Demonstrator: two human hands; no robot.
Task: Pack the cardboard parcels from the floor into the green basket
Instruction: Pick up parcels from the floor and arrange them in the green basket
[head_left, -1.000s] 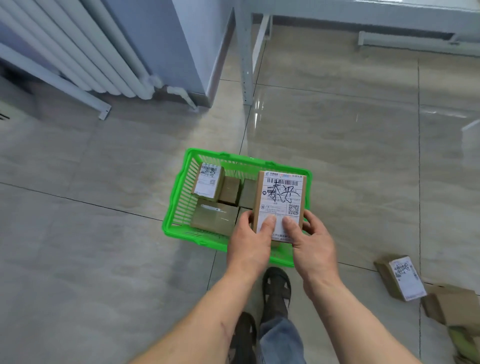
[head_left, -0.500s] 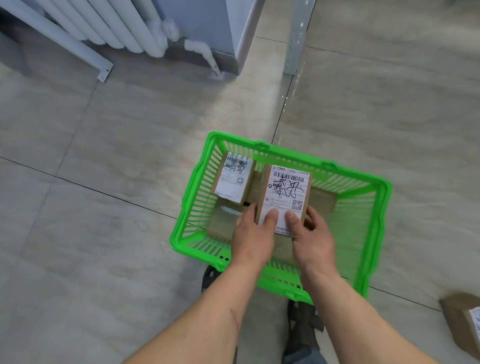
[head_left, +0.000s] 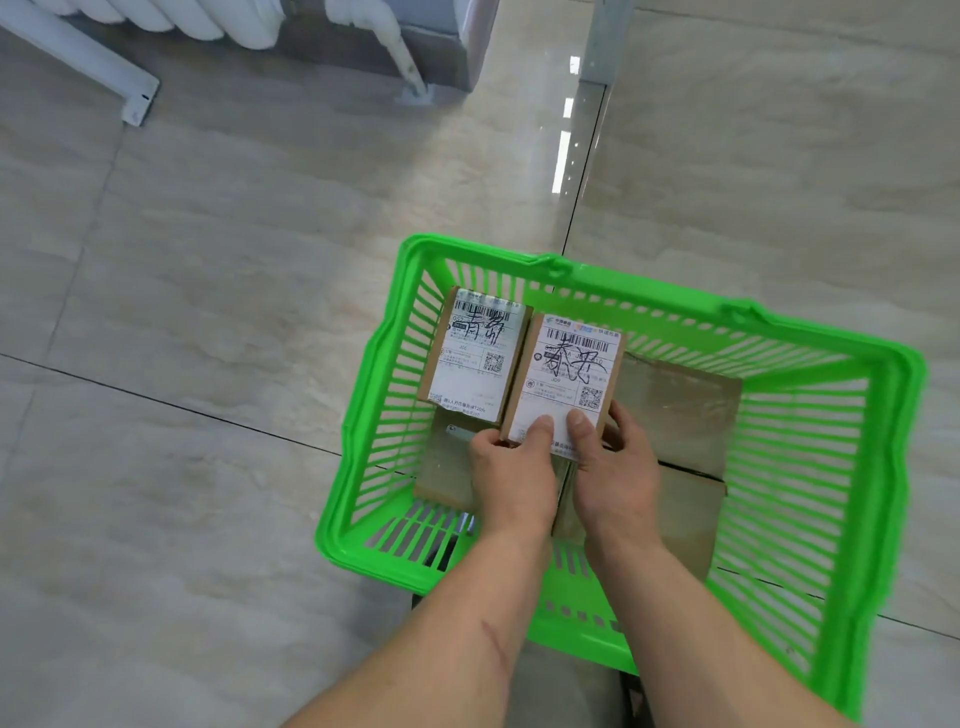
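While both hands reach down into it, the green basket stands on the glossy tiled floor, and it serves as the landmark for every position below. Beyond the basket's far rim, at the top of the view, are a white radiator with its pipe running to the floor, and a grey metal leg.

Inside the basket, plain brown cardboard parcels lie flat along the bottom; one sits toward the right wall, another just nearer the near rim, touching it along a seam. A further brown parcel lies at the bottom by the left wall, partly hidden by the left hand.

In the far left corner of the basket a labelled parcel stands with its white shipping label up, showing a barcode, handwriting and a QR code.

Just to the right of that one, edges touching or nearly so (cannot tell which), is the held parcel, also label up, within the basket's walls and above the bottom layer. Whether its far end already rests on anything cannot be told.

Left hand: fingers curled round the near left corner of the held parcel, thumb pressed on the label.

Right hand: thumb pressed on the label at the near right corner, fingers wrapped round the right edge and under it.

Both bare forearms enter over the basket's near rim.
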